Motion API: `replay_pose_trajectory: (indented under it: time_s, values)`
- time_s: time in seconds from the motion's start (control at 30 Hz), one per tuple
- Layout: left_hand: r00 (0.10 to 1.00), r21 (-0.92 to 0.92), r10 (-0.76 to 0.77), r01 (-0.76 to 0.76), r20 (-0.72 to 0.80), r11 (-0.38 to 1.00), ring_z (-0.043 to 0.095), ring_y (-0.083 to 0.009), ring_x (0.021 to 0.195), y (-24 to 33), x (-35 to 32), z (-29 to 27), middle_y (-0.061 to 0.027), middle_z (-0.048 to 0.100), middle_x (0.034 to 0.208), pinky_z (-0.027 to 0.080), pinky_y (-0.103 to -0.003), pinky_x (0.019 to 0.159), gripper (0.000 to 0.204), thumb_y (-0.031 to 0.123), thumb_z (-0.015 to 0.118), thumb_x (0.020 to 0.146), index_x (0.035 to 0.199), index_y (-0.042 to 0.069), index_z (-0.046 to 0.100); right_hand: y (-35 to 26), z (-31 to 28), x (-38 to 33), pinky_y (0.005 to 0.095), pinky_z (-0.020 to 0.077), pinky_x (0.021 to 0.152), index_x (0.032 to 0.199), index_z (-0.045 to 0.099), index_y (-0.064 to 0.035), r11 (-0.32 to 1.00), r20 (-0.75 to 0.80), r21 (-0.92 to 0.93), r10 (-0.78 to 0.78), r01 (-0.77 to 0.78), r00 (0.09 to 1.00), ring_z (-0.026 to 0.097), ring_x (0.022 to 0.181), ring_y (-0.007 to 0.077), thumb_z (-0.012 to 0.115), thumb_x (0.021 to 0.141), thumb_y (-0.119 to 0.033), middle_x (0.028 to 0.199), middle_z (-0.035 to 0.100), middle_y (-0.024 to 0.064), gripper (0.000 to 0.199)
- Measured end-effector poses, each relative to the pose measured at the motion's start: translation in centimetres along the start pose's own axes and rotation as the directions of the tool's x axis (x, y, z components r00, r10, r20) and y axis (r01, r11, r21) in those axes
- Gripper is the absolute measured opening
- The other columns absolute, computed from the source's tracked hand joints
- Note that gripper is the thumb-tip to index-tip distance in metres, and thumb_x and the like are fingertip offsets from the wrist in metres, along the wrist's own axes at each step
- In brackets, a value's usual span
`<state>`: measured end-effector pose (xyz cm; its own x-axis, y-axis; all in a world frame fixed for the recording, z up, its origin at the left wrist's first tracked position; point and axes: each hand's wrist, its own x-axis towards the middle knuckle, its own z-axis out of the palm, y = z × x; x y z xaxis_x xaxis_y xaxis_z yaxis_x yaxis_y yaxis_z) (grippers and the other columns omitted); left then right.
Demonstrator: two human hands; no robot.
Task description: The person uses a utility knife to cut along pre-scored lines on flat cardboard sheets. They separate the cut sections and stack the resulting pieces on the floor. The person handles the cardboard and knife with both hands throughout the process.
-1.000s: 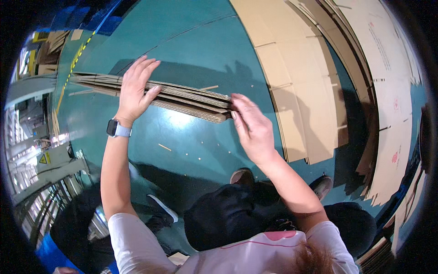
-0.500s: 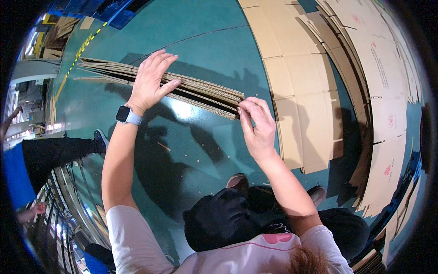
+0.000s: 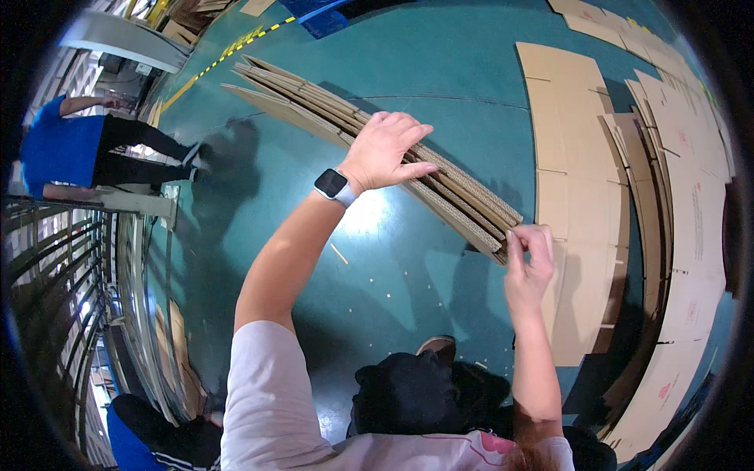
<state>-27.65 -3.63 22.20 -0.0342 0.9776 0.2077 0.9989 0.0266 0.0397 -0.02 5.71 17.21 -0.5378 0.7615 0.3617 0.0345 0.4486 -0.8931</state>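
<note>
A bundle of folded corrugated cardboard sheets [image 3: 463, 201] stands on edge, slanting from upper left to lower right, with dark gaps between its layers. My left hand [image 3: 385, 151], with a watch on its wrist, lies across the bundle's upper edges around its middle. Its fingers are stretched out and the thumb is apart. At the bundle's right end, my right hand [image 3: 531, 255] pinches a corner between thumb and fingers; exactly how many layers it grips is hidden.
Flat cardboard [image 3: 569, 173] lies on the green floor to the right, beside a larger pile of printed cardboard [image 3: 695, 259]. A person in a blue shirt [image 3: 63, 149] stands at left near a metal rack [image 3: 59, 267]. Another person's dark-clothed leg [image 3: 161, 420] shows at lower left.
The bundle and both hands have shifted right in the picture, and the bundle slants more steeply. My view has turned too. The person in blue shows more fully at left.
</note>
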Motion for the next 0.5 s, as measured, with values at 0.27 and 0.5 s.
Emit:
replay_pose_trajectory:
  time_s: [0.27, 0.5]
  values:
    - [0.995, 0.020, -0.029, 0.031, -0.099, 0.999, 0.053, -0.0288, 0.090, 0.3, -0.3, 0.4, -0.0120, 0.057, 0.091, 0.038, -0.040, 0.086, 0.048, 0.045, 0.055, 0.078, 0.100, 0.003, 0.058, 2.4, -7.3, -1.9, 0.0336, 0.0395, 0.086, 0.086, 0.052, -0.0017, 0.990, -0.118, -0.142, -0.019, 0.002, 0.993, 0.050, 0.092, 0.0239, 0.055, 0.082, 0.002, 0.092, 0.052, 0.0116, 0.006]
    - [0.985, 0.015, -0.007, 0.010, -0.172, 1.000, 0.054, -0.0301, 0.084, 0.1, 0.3, 0.5, -0.0127, 0.057, 0.086, 0.041, -0.040, 0.081, 0.043, 0.042, 0.056, 0.078, 0.093, 0.001, 0.057, 5.9, -14.1, -2.7, 0.0303, 0.0404, 0.088, 0.096, 0.050, -0.0012, 0.979, -0.211, 0.161, 0.156, -0.124, 0.965, 0.052, 0.097, 0.0171, 0.048, 0.091, -0.004, 0.102, 0.056, 0.0096, 0.006]
